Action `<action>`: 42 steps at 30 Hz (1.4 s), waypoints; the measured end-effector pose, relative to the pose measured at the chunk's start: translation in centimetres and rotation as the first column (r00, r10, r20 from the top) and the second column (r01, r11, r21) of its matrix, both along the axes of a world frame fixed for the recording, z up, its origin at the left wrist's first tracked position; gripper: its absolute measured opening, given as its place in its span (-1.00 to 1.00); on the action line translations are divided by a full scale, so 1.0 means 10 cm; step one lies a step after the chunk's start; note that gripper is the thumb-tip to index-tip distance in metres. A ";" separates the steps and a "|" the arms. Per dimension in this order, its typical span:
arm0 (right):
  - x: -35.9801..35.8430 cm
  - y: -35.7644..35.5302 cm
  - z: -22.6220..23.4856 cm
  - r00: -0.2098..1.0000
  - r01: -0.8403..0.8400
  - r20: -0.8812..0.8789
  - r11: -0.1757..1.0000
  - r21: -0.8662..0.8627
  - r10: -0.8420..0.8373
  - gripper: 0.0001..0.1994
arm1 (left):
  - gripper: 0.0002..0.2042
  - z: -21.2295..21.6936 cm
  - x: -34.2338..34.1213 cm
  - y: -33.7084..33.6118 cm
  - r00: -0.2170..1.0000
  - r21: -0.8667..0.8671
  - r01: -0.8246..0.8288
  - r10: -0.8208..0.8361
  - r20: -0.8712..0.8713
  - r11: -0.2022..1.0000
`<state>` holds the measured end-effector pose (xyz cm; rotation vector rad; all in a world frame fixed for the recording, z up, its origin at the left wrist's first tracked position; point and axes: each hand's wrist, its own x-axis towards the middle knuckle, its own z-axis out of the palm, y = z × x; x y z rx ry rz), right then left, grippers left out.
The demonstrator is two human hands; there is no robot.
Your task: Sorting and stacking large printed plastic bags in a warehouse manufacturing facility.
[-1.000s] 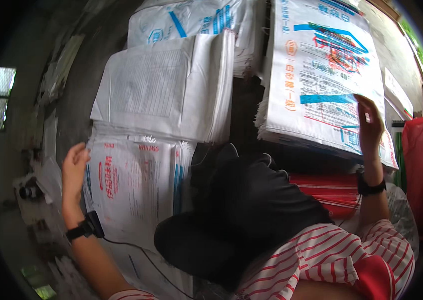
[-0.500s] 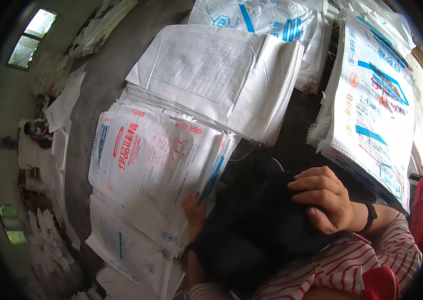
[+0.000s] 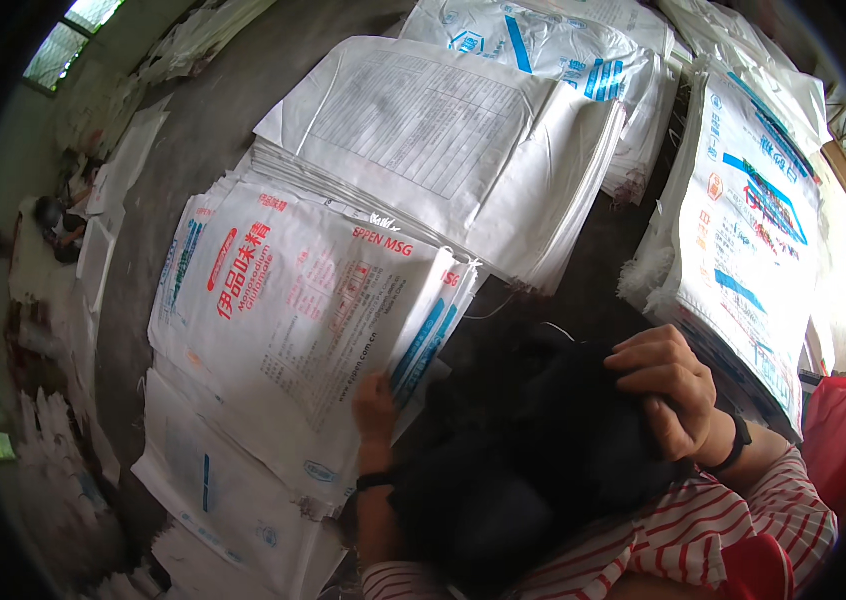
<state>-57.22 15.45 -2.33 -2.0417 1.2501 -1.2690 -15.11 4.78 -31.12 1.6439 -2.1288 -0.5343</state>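
Dark grey floor (image 3: 188,130) spreads through a dim room, with a bright window (image 3: 71,45) at the upper left. On it lie flat white woven sacks in five groups that I can count; how many sacks each has I cannot tell.

Nearest the person is a pile of white sacks with red and blue print (image 3: 283,310): large red characters, red Latin lettering along the far edge, and blue strips down the right side. Beyond it, overlapping, sits a thick white stack with a grey ruled table of fine print (image 3: 423,130), too small to read. Behind that come white sacks with blue stripes (image 3: 543,50); to the right, a tall stack printed in blue, orange and red (image 3: 743,230); at the lower left, white sacks with a short blue bar (image 3: 213,480).

The left hand (image 3: 375,408) is at the right edge of the nearest pile, fingers bent; I cannot tell whether they pinch it. The right hand (image 3: 665,385) rests on black cloth (image 3: 543,450) over the lap, fingers loosely curved, gripping nothing visible. Each wrist wears one black band.
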 end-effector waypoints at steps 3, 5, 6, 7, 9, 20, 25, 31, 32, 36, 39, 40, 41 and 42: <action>0.03 0.01 -0.01 1.000 -0.014 0.009 1.000 0.001 0.014 -0.74 | -0.74 0.23 0.35 -0.22 0.963 -0.072 -0.260 0.265 0.058 0.963; 0.00 0.01 -0.04 1.000 -0.014 0.021 1.000 0.011 0.014 -0.74 | -0.71 0.79 0.39 -0.42 0.926 -0.301 -0.374 0.335 -0.175 0.877; -0.02 0.03 -0.03 1.000 -0.007 0.017 1.000 0.012 0.007 -0.74 | -0.72 1.18 0.40 -0.48 0.916 -0.371 -0.399 0.377 -0.133 0.839; -0.03 0.06 -0.01 1.000 -0.009 0.010 1.000 0.006 0.009 -0.73 | -0.74 1.54 0.42 -0.51 0.901 -0.443 -0.418 0.425 -0.090 0.793; -0.02 0.09 0.01 1.000 -0.008 0.008 1.000 -0.004 0.008 -0.73 | -0.81 2.19 0.37 -0.46 0.930 -0.539 -0.316 0.367 -0.015 0.780; 0.00 0.04 -0.01 0.999 -0.009 0.048 0.999 -0.045 0.012 -0.74 | -0.86 2.04 -0.26 0.67 0.970 0.262 0.155 -0.196 0.141 0.953; 0.00 0.05 -0.06 0.999 0.006 0.043 0.999 -0.051 -0.003 -0.74 | -0.86 2.75 -0.21 0.54 0.990 0.218 0.000 -0.030 0.137 0.976; 0.06 0.05 -0.03 0.999 0.019 0.043 0.999 -0.051 -0.017 -0.74 | -0.83 3.08 0.16 -0.42 0.913 -0.400 -0.110 0.252 0.321 0.910; 0.05 0.06 -0.04 0.999 0.026 0.036 0.999 -0.044 -0.025 -0.74 | -0.85 2.97 0.16 -0.66 0.888 -0.468 -0.064 0.264 0.376 0.881; 0.11 0.06 -0.01 0.999 0.019 0.041 0.998 -0.053 -0.017 -0.74 | -0.63 2.31 0.15 -1.17 0.768 -0.537 -0.034 0.366 0.526 0.843; 0.03 0.05 -0.04 0.999 0.027 0.042 0.999 -0.046 -0.025 -0.75 | -0.23 1.51 -0.23 -1.04 0.877 -0.417 -0.009 0.208 0.434 0.909; 0.00 0.06 -0.03 0.999 0.036 0.040 0.999 -0.040 -0.034 -0.75 | -0.23 1.32 -0.28 -0.90 0.911 -0.333 0.076 0.071 0.407 0.940; -0.04 0.06 -0.03 0.999 0.037 0.032 0.998 -0.042 -0.036 -0.75 | -0.25 1.25 -0.45 -0.67 0.949 -0.209 0.159 -0.091 0.302 0.965; -0.04 0.05 -0.02 0.999 0.023 0.031 0.999 -0.048 -0.022 -0.75 | -0.20 1.05 -0.43 -0.45 0.945 -0.219 0.256 -0.196 0.262 0.942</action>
